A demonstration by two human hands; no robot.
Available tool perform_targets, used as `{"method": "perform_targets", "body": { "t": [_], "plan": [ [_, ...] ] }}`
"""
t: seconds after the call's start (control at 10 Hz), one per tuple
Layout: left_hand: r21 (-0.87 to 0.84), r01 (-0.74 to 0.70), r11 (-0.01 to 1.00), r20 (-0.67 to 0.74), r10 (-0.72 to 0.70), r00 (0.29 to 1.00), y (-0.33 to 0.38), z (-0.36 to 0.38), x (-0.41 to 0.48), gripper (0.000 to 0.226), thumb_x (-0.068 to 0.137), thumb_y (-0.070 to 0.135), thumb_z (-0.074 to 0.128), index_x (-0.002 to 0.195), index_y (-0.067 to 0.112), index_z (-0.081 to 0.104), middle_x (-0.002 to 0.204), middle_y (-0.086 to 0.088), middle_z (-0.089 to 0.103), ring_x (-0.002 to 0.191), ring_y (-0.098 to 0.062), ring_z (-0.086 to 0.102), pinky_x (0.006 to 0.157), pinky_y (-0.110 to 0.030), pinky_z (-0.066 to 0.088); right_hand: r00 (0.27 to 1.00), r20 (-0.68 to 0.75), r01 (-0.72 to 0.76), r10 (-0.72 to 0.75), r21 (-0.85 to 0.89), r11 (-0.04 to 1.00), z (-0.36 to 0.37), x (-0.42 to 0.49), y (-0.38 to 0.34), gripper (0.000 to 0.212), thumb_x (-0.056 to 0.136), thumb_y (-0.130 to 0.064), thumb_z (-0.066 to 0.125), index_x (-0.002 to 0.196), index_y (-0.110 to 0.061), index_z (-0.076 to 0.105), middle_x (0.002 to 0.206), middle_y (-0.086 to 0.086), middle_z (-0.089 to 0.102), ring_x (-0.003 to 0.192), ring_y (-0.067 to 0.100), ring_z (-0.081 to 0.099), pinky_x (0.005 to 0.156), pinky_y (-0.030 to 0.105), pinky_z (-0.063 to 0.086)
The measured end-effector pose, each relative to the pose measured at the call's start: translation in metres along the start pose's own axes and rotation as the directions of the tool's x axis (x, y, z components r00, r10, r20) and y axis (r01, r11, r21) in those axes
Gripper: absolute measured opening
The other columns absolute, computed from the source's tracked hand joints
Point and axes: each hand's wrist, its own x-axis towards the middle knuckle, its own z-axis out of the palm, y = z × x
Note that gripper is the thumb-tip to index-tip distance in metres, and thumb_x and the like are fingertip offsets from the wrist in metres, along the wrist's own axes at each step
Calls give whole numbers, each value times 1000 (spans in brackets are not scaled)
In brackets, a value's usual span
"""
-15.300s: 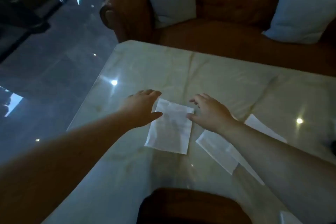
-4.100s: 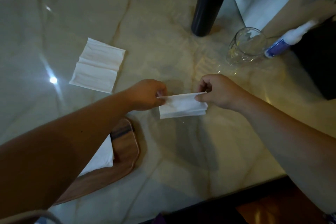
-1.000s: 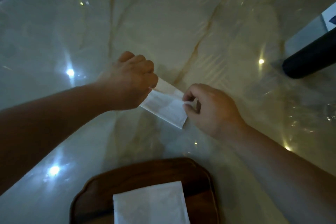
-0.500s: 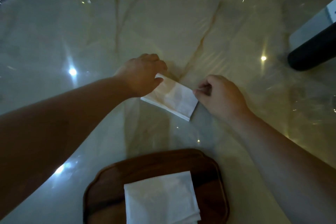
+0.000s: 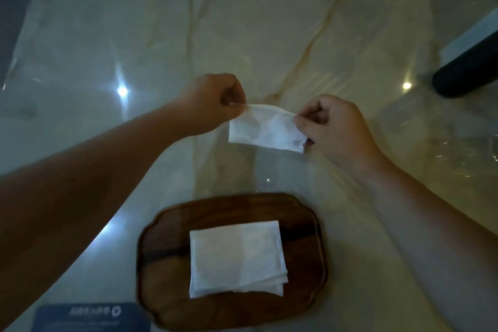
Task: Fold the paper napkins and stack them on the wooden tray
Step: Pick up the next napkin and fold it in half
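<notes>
A folded white paper napkin (image 5: 265, 129) hangs in the air above the marble table, between my two hands. My left hand (image 5: 213, 102) pinches its upper left corner and my right hand (image 5: 334, 129) pinches its right edge. Nearer to me lies the dark wooden tray (image 5: 167, 272) with scalloped corners. A small stack of folded napkins (image 5: 235, 259) rests in the middle of the tray, its edges slightly fanned at the lower right.
The glossy marble table (image 5: 242, 21) reflects ceiling lights. A black cylinder (image 5: 466, 75) lies at the right edge beside a white box (image 5: 469, 38). A blue card (image 5: 91, 317) sits at the near left, beside the tray.
The napkin lay on the table half a second ago; both hands have lifted it by its top edge and turned it level. The view has tilted down, showing more of the tray.
</notes>
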Motion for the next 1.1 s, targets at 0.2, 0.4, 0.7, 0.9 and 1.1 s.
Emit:
{"method": "perform_targets", "body": {
  "t": [0.2,0.4,0.7,0.9,1.1],
  "plan": [
    [-415,200,888,25,-209,978,10,-8,-77,19,77,2,70,74,18,61,77,3,62,55,-17,69,49,-24,57,992,120,19,-36,142,990,-6,-39,-18,12,79,-4,71,76,-12,63,58,-12,64,50,11,57,44,27,52],
    [-367,251,896,-24,-279,960,-2,3,-144,24,73,6,74,71,26,62,78,8,64,61,-13,68,58,-31,57,967,255,-1,-24,96,995,5,-84,-21,14,78,-10,73,75,-18,62,64,-3,65,49,15,61,46,24,45],
    [-281,397,874,45,-401,915,-15,28,-197,15,79,2,66,83,15,61,69,6,63,53,-1,64,44,-8,45,910,407,139,-85,-106,985,37,-124,4,13,80,-12,70,75,-20,62,57,-18,58,56,-6,53,52,7,35],
    [19,274,962,-70,-272,960,-25,43,-213,22,77,16,70,96,23,62,83,16,55,66,-3,54,58,-21,43,883,417,379,-215,-364,851,34,-129,16,12,78,-21,66,86,-23,57,90,-13,47,64,-5,44,57,10,31],
    [259,-9,966,-124,43,991,-9,41,-210,22,83,37,49,100,26,55,93,2,61,85,-22,60,63,-39,54,769,514,622,-380,-466,629,12,-119,-7,31,83,-40,57,108,-21,59,107,-1,59,88,16,59,65,31,51]
  ]
}}
